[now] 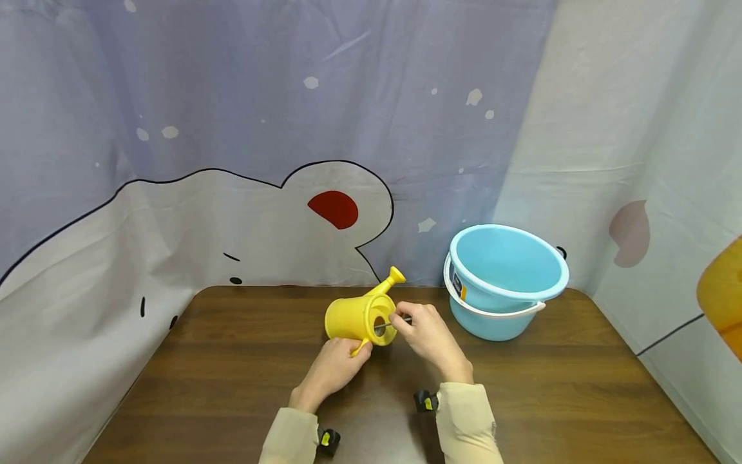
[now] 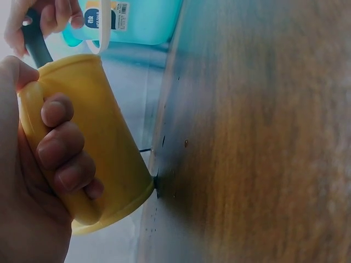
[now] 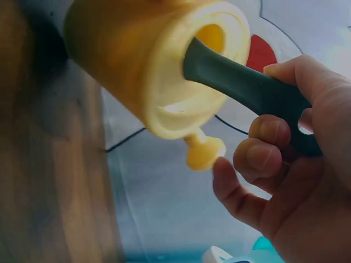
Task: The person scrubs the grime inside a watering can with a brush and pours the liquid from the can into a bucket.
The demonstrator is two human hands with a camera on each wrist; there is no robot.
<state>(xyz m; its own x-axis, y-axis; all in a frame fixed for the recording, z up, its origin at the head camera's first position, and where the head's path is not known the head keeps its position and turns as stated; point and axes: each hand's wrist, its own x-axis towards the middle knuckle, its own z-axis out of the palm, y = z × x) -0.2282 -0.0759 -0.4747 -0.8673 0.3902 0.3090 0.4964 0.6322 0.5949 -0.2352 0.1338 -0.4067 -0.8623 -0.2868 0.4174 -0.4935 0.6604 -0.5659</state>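
Note:
A yellow watering can (image 1: pixel 346 318) lies tilted over the table, its spout pointing up and away and its round top opening facing right. My left hand (image 1: pixel 335 366) grips the can's handle, fingers curled round it in the left wrist view. With thumb and fingers, my right hand (image 1: pixel 430 335) holds a dark green handle (image 3: pixel 247 87) with a hole near its end. The handle's far part reaches into the can's opening; what is on that end is hidden inside. Some fingers of the right hand stay off the handle, near the yellow sprinkler head (image 3: pixel 205 153).
A light blue bucket (image 1: pixel 493 322) with a white carrying handle stands at the back right of the wooden table (image 1: pixel 232 374). Behind the table hangs a printed curtain (image 1: pixel 232 96). Small drops (image 2: pixel 186 143) show on the tabletop near the can.

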